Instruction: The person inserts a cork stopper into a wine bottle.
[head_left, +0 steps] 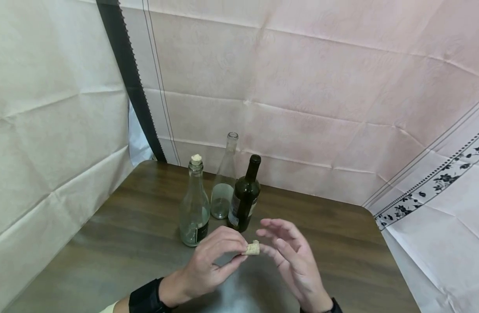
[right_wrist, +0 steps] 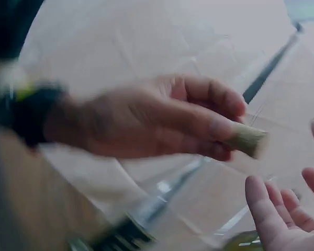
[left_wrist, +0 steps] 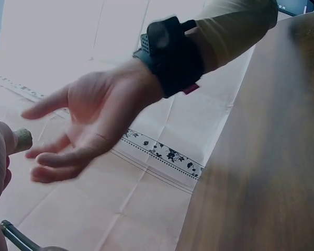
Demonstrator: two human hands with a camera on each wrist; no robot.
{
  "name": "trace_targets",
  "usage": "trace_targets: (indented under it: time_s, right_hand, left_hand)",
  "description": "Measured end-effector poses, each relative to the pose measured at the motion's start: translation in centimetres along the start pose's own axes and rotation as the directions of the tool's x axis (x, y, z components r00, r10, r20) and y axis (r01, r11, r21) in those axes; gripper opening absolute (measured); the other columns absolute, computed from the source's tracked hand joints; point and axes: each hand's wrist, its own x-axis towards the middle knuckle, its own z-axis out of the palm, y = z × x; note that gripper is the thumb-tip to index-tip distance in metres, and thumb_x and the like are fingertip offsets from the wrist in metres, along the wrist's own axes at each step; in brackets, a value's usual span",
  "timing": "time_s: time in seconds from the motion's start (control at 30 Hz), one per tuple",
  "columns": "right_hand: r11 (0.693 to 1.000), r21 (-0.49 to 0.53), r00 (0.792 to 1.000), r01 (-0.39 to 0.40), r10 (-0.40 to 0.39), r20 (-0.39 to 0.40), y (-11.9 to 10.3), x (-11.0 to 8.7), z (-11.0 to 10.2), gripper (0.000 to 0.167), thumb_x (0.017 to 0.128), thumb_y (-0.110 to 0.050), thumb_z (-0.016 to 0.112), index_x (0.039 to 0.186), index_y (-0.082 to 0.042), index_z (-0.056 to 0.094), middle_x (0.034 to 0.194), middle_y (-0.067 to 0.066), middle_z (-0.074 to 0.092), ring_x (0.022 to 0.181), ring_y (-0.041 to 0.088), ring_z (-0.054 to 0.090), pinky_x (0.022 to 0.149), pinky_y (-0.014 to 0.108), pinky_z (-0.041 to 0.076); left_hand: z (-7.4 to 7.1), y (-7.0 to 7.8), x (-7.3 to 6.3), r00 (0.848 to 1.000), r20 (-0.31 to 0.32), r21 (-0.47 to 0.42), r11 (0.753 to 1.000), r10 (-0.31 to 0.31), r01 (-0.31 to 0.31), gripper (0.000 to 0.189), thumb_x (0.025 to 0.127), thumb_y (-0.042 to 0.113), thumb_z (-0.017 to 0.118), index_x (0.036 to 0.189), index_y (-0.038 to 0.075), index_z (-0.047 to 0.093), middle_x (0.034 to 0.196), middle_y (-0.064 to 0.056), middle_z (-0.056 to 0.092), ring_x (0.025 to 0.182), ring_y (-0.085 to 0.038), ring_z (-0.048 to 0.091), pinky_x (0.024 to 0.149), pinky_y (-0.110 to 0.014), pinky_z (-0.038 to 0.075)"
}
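Between its thumb and fingertips, my left hand [head_left: 216,258] pinches a cork [head_left: 252,248], held out sideways over the table. The right wrist view shows the cork [right_wrist: 251,141] jutting past the left thumb. My right hand [head_left: 292,261] is just right of the cork, fingers spread and loosely bent, holding nothing. In the left wrist view, the right hand's fingers [left_wrist: 57,159] face the cork's free end. Behind the hands stand a dark green wine bottle [head_left: 246,195], a clear bottle [head_left: 222,178] with an uncovered mouth, and a pale green bottle [head_left: 194,206] with a stopper [head_left: 196,158] in its neck.
All three bottles stand close together on the brown wooden table [head_left: 321,221], toward its back. A pale creased cloth [head_left: 302,95] hangs behind the table, and another cloth [head_left: 47,130] hangs along the left side. A flower-patterned border [head_left: 434,187] runs at the right.
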Motion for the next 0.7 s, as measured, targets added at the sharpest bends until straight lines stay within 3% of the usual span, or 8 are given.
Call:
trace_targets:
  time_s: [0.07,0.17,0.23,0.3,0.37,0.43,0.7]
  right_hand:
    - [0.965,-0.239,0.994,0.108,-0.109,0.007,-0.8,0.2,-0.1,0.046,0.101,0.017,0.047,0.146,0.008,0.046,0.153,0.018,0.051,0.134,0.027,0.060,0.103,0.041,0.059]
    - [0.821,-0.518,0.970,0.240,-0.224,0.094,-1.5,0.4,-0.1,0.057,0.088,0.026,0.063,0.142,0.014,0.048,0.151,0.024,0.048,0.134,0.028,0.060,0.099,0.041,0.060]
    - [0.740,-0.605,0.955,0.294,-0.252,0.156,-1.5,0.5,0.0,0.061,0.081,0.026,0.071,0.138,0.013,0.052,0.146,0.026,0.048,0.133,0.027,0.060,0.098,0.039,0.060]
    - [0.691,-0.644,0.944,0.329,-0.257,0.206,-1.2,0.6,0.1,0.062,0.078,0.024,0.075,0.136,0.011,0.056,0.142,0.028,0.049,0.133,0.025,0.059,0.098,0.036,0.060]
    - [0.676,-0.648,0.937,0.350,-0.259,0.235,-0.7,0.6,0.2,0.061,0.078,0.023,0.077,0.134,0.009,0.058,0.138,0.028,0.052,0.130,0.024,0.061,0.097,0.034,0.061]
    - [0.679,-0.639,0.933,0.360,-0.259,0.250,-0.3,0.6,0.4,0.057,0.078,0.022,0.077,0.131,0.009,0.060,0.134,0.029,0.053,0.127,0.022,0.062,0.096,0.033,0.061]
    - [0.733,-0.592,0.942,0.335,-0.268,0.201,0.6,0.4,0.8,0.042,0.080,0.029,0.069,0.115,0.007,0.067,0.119,0.023,0.062,0.109,0.020,0.068,0.089,0.030,0.063]
  left_hand:
    - [0.0,0.1,-0.1,1.000,-0.006,0.000,1.000,-0.020,0.020,0.014,0.090,-0.003,0.078,0.099,-0.005,0.068,0.102,-0.015,0.069,0.097,-0.024,0.066,0.090,-0.030,0.057]
    - [0.0,0.2,-0.1,0.999,-0.017,-0.006,0.999,-0.040,0.040,0.012,0.092,-0.001,0.077,0.100,-0.004,0.068,0.102,-0.015,0.069,0.096,-0.024,0.066,0.090,-0.030,0.057]
    - [0.0,0.3,0.0,0.999,-0.021,-0.011,0.999,-0.046,0.046,0.013,0.092,0.000,0.077,0.100,-0.004,0.068,0.101,-0.015,0.069,0.096,-0.024,0.066,0.090,-0.030,0.057]
    - [-0.1,0.3,0.0,0.999,-0.023,-0.015,0.999,-0.045,0.045,0.012,0.093,0.000,0.076,0.100,-0.004,0.067,0.101,-0.015,0.069,0.096,-0.024,0.066,0.090,-0.030,0.057]
    - [-0.1,0.3,0.1,0.999,-0.021,-0.021,0.999,-0.043,0.043,0.012,0.093,0.000,0.076,0.099,-0.005,0.067,0.101,-0.015,0.069,0.096,-0.024,0.066,0.090,-0.030,0.057]
    - [-0.1,0.3,0.1,0.999,-0.017,-0.028,0.999,-0.040,0.039,0.012,0.093,-0.001,0.076,0.099,-0.005,0.067,0.101,-0.015,0.069,0.096,-0.024,0.066,0.089,-0.030,0.057]
    - [0.0,0.4,-0.1,0.999,0.002,-0.049,0.997,-0.052,0.052,0.014,0.092,-0.002,0.076,0.101,-0.005,0.067,0.102,-0.016,0.069,0.098,-0.024,0.066,0.090,-0.030,0.057]
